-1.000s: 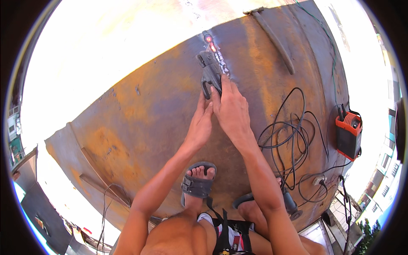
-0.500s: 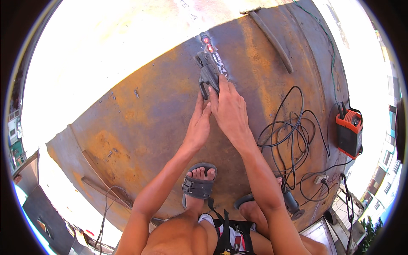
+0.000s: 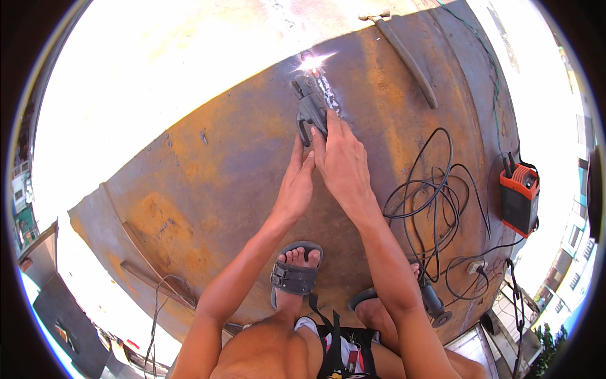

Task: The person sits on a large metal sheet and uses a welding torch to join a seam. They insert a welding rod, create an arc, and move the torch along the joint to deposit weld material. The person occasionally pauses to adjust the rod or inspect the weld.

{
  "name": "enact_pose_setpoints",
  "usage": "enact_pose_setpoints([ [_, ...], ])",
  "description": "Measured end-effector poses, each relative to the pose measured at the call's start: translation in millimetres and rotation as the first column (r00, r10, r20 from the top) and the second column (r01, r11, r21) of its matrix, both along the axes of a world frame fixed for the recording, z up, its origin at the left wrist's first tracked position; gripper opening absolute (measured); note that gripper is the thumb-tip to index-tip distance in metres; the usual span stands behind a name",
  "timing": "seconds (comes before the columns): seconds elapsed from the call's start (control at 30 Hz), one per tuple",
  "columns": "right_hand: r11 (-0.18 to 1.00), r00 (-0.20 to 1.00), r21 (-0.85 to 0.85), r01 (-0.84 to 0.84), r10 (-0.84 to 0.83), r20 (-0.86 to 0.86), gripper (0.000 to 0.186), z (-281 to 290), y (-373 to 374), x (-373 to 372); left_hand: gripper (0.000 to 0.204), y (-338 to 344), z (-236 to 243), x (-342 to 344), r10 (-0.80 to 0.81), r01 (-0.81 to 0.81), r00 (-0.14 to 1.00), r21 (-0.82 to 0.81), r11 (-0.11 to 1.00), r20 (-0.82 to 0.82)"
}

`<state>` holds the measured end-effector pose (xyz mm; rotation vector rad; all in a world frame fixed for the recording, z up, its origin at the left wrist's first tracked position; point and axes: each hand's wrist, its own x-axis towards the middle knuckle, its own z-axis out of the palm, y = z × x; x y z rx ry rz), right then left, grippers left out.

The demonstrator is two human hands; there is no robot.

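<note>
My right hand (image 3: 343,161) is wrapped over the handle of a black welding electrode holder (image 3: 309,104), its index finger lying forward along it. My left hand (image 3: 295,186) comes up from the left with its finger and thumb at the end of the holder's lever; its other fingers are partly hidden. Beyond the jaws a bright white arc (image 3: 311,63) burns on the steel and hides the electrode tip. A rough, shiny weld bead (image 3: 328,95) runs from the arc back toward my right fingertips.
A hammer (image 3: 407,62) lies at the far right on the rusty curved steel plate (image 3: 227,145). Black cable coils (image 3: 435,183) lie right of my arm, near an orange-and-black welding machine (image 3: 519,197). An angle grinder (image 3: 434,303) rests by my right foot. A sandal (image 3: 295,276) covers my left foot.
The red-glowing spot at the electrode end has flared into a white arc with spikes of light. Both hands and the holder have barely moved.
</note>
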<state>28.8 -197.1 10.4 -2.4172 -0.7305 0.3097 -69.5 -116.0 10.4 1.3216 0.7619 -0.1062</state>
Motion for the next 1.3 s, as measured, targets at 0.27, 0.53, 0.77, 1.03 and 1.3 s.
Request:
enact_pose_setpoints([
  [0.27, 0.999, 1.0, -0.043, 0.01, -0.01, 0.019, 0.048, -5.1, 1.0, -0.8, 0.077, 0.9, -6.1, -1.8, -0.006, 0.007, 0.999, 0.007, 1.0, -0.033],
  [0.53, 0.999, 0.999, 0.051, -0.013, 0.011, 0.037, 0.049, -5.0, -1.3, -2.5, 0.078, -0.1, -9.4, -3.6, 0.006, -0.006, 1.0, 0.005, 1.0, 0.002],
  [0.77, 1.0, 1.0, 0.016, 0.0, -0.001, 0.028, 0.049, -4.6, -0.4, -0.6, 0.075, 0.7, -13.4, -4.9, -0.014, 0.015, 0.999, 0.051, 0.999, -0.034],
  [1.03, 1.0, 1.0, 0.016, 0.006, -0.006, 0.025, 0.049, -5.6, -0.9, 3.2, 0.075, 0.3, -17.3, -4.0, -0.006, 0.006, 1.0, -0.012, 1.0, -0.021],
  [1.3, 1.0, 1.0, 0.011, 0.008, -0.009, 0.026, 0.048, -6.1, -1.0, 4.1, 0.075, -0.1, -14.0, -2.9, -0.015, 0.015, 1.0, 0.003, 1.0, -0.026],
])
